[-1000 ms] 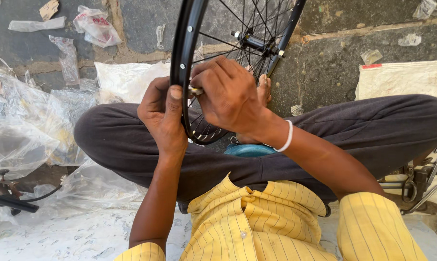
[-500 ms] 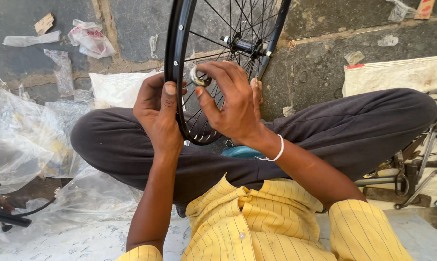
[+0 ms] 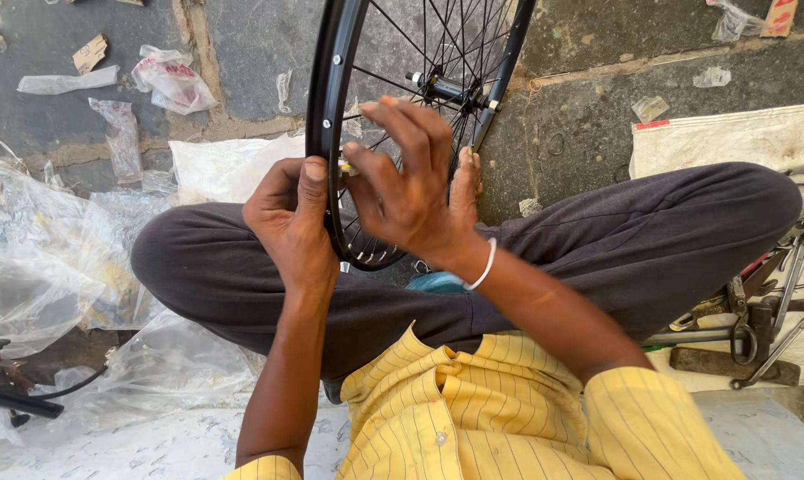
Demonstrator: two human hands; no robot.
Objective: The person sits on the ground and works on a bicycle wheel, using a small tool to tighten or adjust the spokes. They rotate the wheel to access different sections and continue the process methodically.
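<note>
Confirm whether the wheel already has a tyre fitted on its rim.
No: the black rim is bare, its spoke holes showing, with the left hand gripping it.
</note>
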